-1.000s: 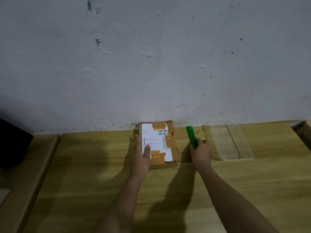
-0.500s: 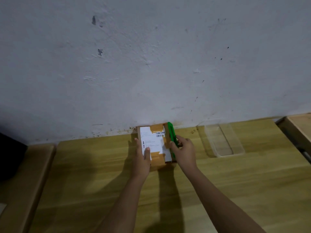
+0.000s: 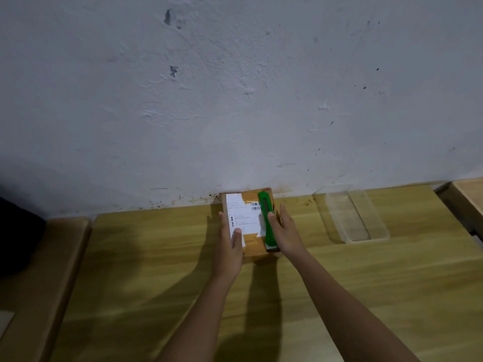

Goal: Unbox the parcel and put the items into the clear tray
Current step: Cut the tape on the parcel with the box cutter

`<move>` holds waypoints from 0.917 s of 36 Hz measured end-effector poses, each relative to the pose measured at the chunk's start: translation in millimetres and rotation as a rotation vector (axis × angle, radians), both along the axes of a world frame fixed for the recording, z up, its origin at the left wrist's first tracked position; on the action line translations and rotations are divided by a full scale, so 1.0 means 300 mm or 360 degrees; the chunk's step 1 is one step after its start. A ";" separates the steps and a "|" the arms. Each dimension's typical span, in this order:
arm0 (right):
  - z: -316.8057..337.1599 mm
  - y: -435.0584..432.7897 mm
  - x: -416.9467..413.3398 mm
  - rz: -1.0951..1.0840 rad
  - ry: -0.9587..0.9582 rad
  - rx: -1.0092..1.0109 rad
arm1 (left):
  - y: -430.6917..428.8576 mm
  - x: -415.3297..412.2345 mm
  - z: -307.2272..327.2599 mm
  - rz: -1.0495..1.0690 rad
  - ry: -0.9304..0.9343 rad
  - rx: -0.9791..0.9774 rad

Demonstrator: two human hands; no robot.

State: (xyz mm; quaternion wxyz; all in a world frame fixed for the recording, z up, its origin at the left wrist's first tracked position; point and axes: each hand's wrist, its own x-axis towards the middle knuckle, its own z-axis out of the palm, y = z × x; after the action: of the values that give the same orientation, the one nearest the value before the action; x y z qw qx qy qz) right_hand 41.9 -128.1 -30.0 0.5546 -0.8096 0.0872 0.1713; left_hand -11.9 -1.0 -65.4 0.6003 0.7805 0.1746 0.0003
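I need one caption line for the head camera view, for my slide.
Left hand steadies the taped parcel while the right hand lays a green cutter along it; clear tray empty.

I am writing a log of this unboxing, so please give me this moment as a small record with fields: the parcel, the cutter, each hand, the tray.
parcel: cardboard box with white label and brown tape, closed, on the wooden table against the wall
cutter: green knife lying along the right side of the parcel top
left hand: flat on the parcel's left side, steadying it
right hand: gripping the cutter, thumb on its body
clear tray: right of the parcel, apart from it, nothing inside
task stage: no cut or opening visible yet
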 end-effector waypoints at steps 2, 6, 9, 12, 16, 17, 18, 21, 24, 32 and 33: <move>0.006 -0.003 -0.013 0.0113 0.0150 0.0090 | -0.003 -0.008 -0.002 -0.0004 0.0002 -0.0081; 0.028 -0.027 -0.054 0.0259 0.0193 0.0131 | -0.012 -0.050 0.005 -0.0051 0.0020 -0.0149; 0.041 -0.063 -0.112 0.0324 0.0205 0.0205 | -0.037 -0.116 0.018 -0.0086 0.0062 -0.0159; 0.040 -0.114 -0.183 0.0394 0.0194 0.0224 | -0.091 -0.193 0.033 -0.0078 0.0087 -0.0152; 0.050 -0.205 -0.282 0.0454 0.0227 0.0212 | -0.195 -0.306 0.053 -0.0015 0.0117 -0.0200; 0.053 -0.232 -0.312 0.0462 0.0235 0.0204 | -0.225 -0.339 0.061 0.0003 0.0128 -0.0204; 0.052 -0.258 -0.342 0.0463 0.0233 0.0208 | -0.252 -0.369 0.057 0.0019 0.0130 -0.0191; 0.046 -0.344 -0.433 0.0425 0.0200 0.0151 | -0.336 -0.457 0.069 0.0015 0.0169 -0.0142; 0.041 -0.411 -0.506 0.0406 0.0130 -0.0003 | -0.397 -0.527 0.078 -0.0055 0.0214 0.0025; 0.053 -0.484 -0.519 0.0475 -0.0089 -0.0426 | -0.576 -0.638 0.103 0.0801 0.0391 0.0476; 0.060 -0.494 -0.514 0.0500 -0.0116 -0.0465 | -0.609 -0.645 0.116 0.0870 0.0429 0.0413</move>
State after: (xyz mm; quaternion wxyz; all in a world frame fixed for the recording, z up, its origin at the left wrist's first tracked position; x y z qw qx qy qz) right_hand -112.2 -276.4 -12.2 0.4006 -0.8908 -0.0362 0.2116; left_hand -205.5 -183.7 -30.6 0.4451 0.7678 0.4538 0.0803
